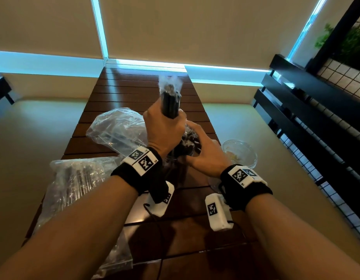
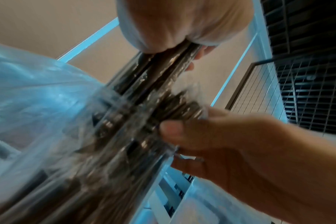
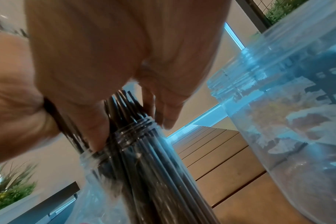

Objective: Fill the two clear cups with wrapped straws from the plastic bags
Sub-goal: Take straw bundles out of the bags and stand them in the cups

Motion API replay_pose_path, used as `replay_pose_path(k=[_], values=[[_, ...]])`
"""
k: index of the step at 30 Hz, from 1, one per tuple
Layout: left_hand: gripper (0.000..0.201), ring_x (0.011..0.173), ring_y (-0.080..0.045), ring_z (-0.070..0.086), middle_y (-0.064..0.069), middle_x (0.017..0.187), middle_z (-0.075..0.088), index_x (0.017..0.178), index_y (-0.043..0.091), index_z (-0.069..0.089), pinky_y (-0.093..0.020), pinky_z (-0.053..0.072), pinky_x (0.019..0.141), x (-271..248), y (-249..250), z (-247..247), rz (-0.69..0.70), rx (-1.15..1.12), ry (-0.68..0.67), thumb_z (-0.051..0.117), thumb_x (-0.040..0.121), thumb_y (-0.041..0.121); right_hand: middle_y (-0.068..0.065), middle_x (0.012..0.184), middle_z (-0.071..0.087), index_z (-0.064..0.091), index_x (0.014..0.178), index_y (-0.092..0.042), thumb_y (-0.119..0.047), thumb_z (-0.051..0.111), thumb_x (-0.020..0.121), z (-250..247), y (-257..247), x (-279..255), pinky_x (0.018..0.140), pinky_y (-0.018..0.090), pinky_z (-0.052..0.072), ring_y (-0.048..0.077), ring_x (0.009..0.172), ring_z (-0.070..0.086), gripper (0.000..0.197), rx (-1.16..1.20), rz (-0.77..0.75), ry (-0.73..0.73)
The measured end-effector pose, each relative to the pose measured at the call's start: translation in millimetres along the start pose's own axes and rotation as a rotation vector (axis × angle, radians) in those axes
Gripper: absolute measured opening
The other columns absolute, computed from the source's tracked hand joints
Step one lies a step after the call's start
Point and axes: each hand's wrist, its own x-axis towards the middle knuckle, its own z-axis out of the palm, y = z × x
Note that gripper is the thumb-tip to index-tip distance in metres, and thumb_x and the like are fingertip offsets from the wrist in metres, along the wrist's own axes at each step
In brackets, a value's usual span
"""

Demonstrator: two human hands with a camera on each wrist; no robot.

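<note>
Wrapped black straws stand as an upright bundle in the left hand, whose fingers curl round them above a dark brown slatted wooden counter. Beige roller blinds edged with blue light fill the wall behind, and a black wire-grid rack with green plants stands to the right. The right hand grips the rim of a clear plastic cup packed with more straws, just below the left hand. A second clear cup, near the right hand, holds pale contents I cannot make out. Two crinkled clear plastic bags lie on the left: the far bag and the near bag, the latter holding dark straws.
</note>
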Motion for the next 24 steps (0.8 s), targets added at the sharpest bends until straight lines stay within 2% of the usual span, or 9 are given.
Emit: replay_pose_path(k=[3, 6, 10, 12, 14, 17, 20, 22, 24], values=[[0.015, 0.049, -0.012, 0.045, 0.009, 0.055, 0.049, 0.066, 0.012, 0.055, -0.01, 0.035, 0.048, -4, -8, 0, -0.011, 0.074, 0.005, 0.066, 0.075, 0.016, -0.01, 0.105, 0.067, 0.03, 0.147, -0.042, -0.026, 0.078, 0.078, 4, -1, 1, 0.074, 0.0, 0.041, 0.004, 0.093, 0.066, 0.086, -0.005, -0.011, 0.032], [0.022, 0.052, -0.002, 0.048, 0.015, 0.06, 0.051, 0.072, 0.019, 0.054, -0.005, 0.039, 0.054, -13, -11, 2, -0.003, 0.134, -0.035, 0.073, 0.081, 0.015, -0.01, 0.102, 0.068, 0.03, 0.146, -0.04, -0.026, 0.077, 0.08, 9, -1, 1, 0.069, -0.002, 0.042, -0.002, 0.086, 0.064, 0.082, 0.017, -0.022, 0.057], [0.042, 0.078, -0.022, 0.056, -0.007, 0.088, 0.058, 0.072, 0.036, 0.04, -0.032, 0.048, 0.07, -25, -12, 1, -0.014, 0.179, -0.123, 0.077, 0.083, 0.02, -0.005, 0.108, 0.07, 0.033, 0.142, -0.04, -0.028, 0.076, 0.08, 9, -4, 3, 0.071, 0.003, 0.042, 0.007, 0.092, 0.066, 0.077, 0.026, -0.016, 0.061], [0.047, 0.087, -0.026, 0.057, -0.01, 0.098, 0.055, 0.076, 0.04, 0.037, -0.033, 0.048, 0.072, -18, -13, -4, -0.004, 0.17, -0.174, 0.082, 0.077, 0.025, -0.004, 0.106, 0.07, 0.036, 0.137, -0.038, -0.027, 0.077, 0.079, 9, -6, 3, 0.071, 0.006, 0.045, 0.01, 0.094, 0.067, 0.072, 0.034, -0.011, 0.067], [0.048, 0.093, -0.021, 0.057, -0.013, 0.11, 0.054, 0.095, 0.032, 0.046, -0.024, 0.05, 0.075, -8, -6, -14, 0.029, 0.115, -0.263, 0.086, 0.07, 0.041, -0.008, 0.101, 0.067, 0.036, 0.134, -0.036, -0.026, 0.077, 0.079, 8, -8, 3, 0.066, 0.003, 0.044, 0.006, 0.088, 0.065, 0.069, 0.023, -0.002, 0.066], [0.074, 0.104, -0.014, 0.058, -0.009, 0.126, 0.053, 0.129, 0.013, 0.048, -0.02, 0.05, 0.087, 10, 18, -25, 0.257, 0.138, -0.336, 0.08, 0.073, 0.051, -0.005, 0.102, 0.068, 0.034, 0.138, -0.031, -0.024, 0.077, 0.079, 10, -9, 4, 0.061, 0.006, 0.042, 0.007, 0.085, 0.064, 0.073, 0.016, 0.018, 0.061], [0.034, 0.084, -0.014, 0.064, -0.005, 0.105, 0.068, 0.11, 0.01, 0.068, -0.035, 0.056, 0.079, 33, 36, -21, 0.462, 0.395, -0.456, 0.058, 0.095, 0.039, -0.003, 0.102, 0.069, 0.039, 0.13, -0.03, -0.026, 0.079, 0.076, 12, -12, 6, 0.064, 0.009, 0.039, 0.008, 0.084, 0.064, 0.068, 0.016, 0.008, 0.082], [0.047, 0.065, -0.021, 0.062, -0.006, 0.075, 0.069, 0.082, 0.006, 0.071, -0.044, 0.053, 0.068, 42, 30, -18, 0.438, 0.516, -0.547, 0.044, 0.101, 0.04, -0.002, 0.102, 0.069, 0.039, 0.128, -0.03, -0.029, 0.08, 0.075, 10, -16, 8, 0.066, 0.016, 0.04, 0.014, 0.087, 0.064, 0.066, -0.005, 0.03, 0.063], [0.06, 0.063, -0.023, 0.065, -0.007, 0.07, 0.071, 0.077, 0.005, 0.072, -0.044, 0.052, 0.068, 42, 17, -21, 0.388, 0.497, -0.55, 0.036, 0.103, 0.045, 0.0, 0.103, 0.069, 0.039, 0.124, -0.028, -0.028, 0.08, 0.075, 9, -19, 11, 0.069, 0.022, 0.042, 0.017, 0.089, 0.064, 0.064, -0.021, 0.036, 0.045]])
